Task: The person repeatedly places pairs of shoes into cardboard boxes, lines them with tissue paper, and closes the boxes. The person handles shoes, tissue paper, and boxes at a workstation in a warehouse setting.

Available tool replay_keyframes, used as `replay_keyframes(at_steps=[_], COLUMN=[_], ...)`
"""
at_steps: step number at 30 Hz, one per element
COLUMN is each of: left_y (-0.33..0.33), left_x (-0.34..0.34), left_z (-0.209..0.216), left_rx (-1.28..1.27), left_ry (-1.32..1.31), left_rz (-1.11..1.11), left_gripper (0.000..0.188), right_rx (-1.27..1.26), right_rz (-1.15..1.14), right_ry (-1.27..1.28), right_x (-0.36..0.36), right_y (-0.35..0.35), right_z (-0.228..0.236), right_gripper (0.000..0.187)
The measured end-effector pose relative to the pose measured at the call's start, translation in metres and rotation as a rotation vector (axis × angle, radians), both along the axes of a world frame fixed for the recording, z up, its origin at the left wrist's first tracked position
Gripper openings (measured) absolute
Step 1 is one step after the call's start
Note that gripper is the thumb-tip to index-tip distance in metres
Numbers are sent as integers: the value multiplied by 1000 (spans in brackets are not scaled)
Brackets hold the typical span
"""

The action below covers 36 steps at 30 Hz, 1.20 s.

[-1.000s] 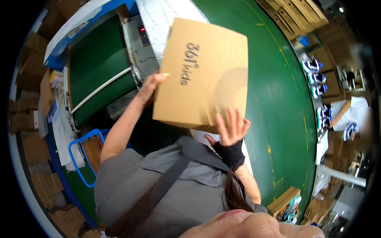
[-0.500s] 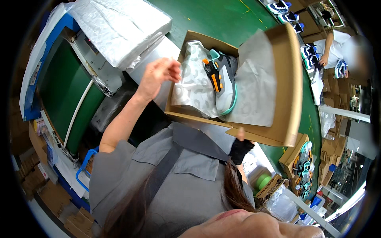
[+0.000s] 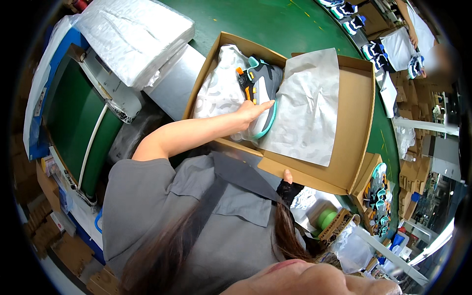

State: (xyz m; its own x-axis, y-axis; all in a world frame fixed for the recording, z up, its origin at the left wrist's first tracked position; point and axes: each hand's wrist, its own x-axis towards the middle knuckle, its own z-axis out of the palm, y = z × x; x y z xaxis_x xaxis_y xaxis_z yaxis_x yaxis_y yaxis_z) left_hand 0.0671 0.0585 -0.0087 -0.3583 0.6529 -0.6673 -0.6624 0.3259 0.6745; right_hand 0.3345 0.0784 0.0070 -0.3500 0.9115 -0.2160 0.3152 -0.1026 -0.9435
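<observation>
An open brown shoebox (image 3: 364, 98) has its lid folded back to the right. Inside it lies a grey, white and black sneaker (image 3: 269, 81) with orange and teal trim. Patterned white tissue paper (image 3: 211, 91) sits under its left side, and another sheet spreads to the right over the lid. My left hand (image 3: 253, 114) reaches across the box's near wall and lies on the sneaker, one finger stretched out over its side; the other fingers are partly hidden. My right hand (image 3: 288, 186), in a black fingerless glove, grips the near edge of the lid, thumb on top.
A stack of white wrapped sheets (image 3: 137, 39) lies on the metal table at the left, beside a green conveyor (image 3: 73, 113). Another box of sneakers (image 3: 378, 201) stands at the right. Beyond the green belt (image 3: 236, 19), a co-worker handles a sneaker among several others.
My left hand has come down from the air left of the box onto the sneaker. The lid has tipped further back and flatter, and the box has shifted slightly left.
</observation>
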Motion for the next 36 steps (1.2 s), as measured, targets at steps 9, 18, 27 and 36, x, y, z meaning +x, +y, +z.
replay_keyframes(at_steps=[9, 18, 27, 36], left_y=[6, -45, -92, -110], left_x=[7, 13, -4, -12], left_z=[-29, 47, 86, 85], left_rx=[-209, 65, -36, 17], left_ry=[94, 289, 719, 541], left_rz=[85, 160, 138, 226], left_gripper=[63, 57, 69, 62], right_rx=[-343, -533, -619, -660], right_rz=[-104, -187, -195, -171], right_ry=[308, 499, 576, 598], right_x=[6, 21, 29, 29], right_y=[10, 17, 19, 23], right_z=[-8, -28, -45, -50], right_gripper=[45, 49, 54, 58])
